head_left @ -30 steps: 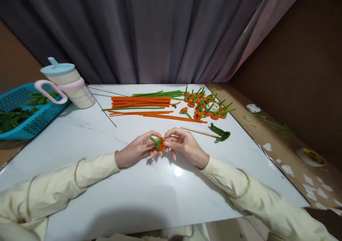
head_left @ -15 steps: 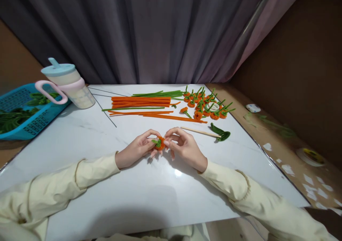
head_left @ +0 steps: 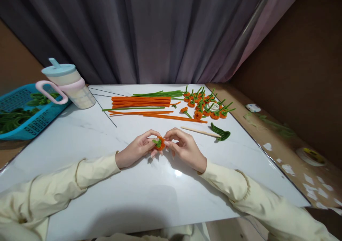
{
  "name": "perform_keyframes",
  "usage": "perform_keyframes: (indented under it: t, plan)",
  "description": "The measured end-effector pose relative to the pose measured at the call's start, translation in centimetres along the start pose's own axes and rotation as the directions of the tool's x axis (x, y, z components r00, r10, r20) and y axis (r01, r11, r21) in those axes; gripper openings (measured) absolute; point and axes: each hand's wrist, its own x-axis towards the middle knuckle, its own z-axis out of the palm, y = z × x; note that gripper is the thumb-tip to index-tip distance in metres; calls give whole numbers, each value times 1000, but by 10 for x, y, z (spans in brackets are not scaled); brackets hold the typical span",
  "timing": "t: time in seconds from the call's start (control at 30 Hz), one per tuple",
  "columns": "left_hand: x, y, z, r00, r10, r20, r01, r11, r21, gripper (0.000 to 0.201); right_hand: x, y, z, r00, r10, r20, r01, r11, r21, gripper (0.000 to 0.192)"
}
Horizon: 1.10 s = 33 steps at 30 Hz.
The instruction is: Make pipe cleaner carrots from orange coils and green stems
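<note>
Two hands, the left hand [head_left: 135, 151] and the right hand [head_left: 184, 146], were closed by the fingertips on a small orange chenille-wire pumpkin with a green stem [head_left: 159, 143], held just above the white marble-look tabletop [head_left: 149, 198]; it was judged light, soft, bendable, best pinched at its sides.

This looks like a home craft corner set up for handwork. A white table [head_left: 107, 184] stands against a grey curtain [head_left: 149, 31] and a brown wall [head_left: 299, 56], loaded with orange and green pipe cleaners [head_left: 141, 101], a cluster of small finished flowers [head_left: 205, 105], a blue basket [head_left: 24, 109] of green pieces and a lidded drinking cup [head_left: 66, 82].
</note>
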Motion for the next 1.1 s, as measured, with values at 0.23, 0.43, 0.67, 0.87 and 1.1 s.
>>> perform_keyframes:
  t: [0.23, 0.43, 0.67, 0.87, 1.1]
  plan:
    - [0, -1, -1, 1000, -2, 6, 2, 1000, 16, 28, 0, 0, -1, 999, -44, 14, 46, 994, -99, 8]
    - [-1, -4, -2, 1000, -17, 4, 17, 1000, 25, 31, -1, -4, -3, 993, -116, 33, 121, 965, -233, 11]
    - [0, -6, -2, 998, -52, -40, 50, 997, -63, 23, 2, -8, -5, 990, 86, 112, -89, 996, 26, 20]
    - [1, -3, -2, 992, -87, -91, 75, 989, -129, 20, 5, -7, -7, 966, 193, 172, -229, 948, 221, 25]
    - [2, 2, 2, 989, -102, -105, 83, 981, -175, 20, 3, -5, -7, 994, 8, 112, -9, 1000, 12, 13]
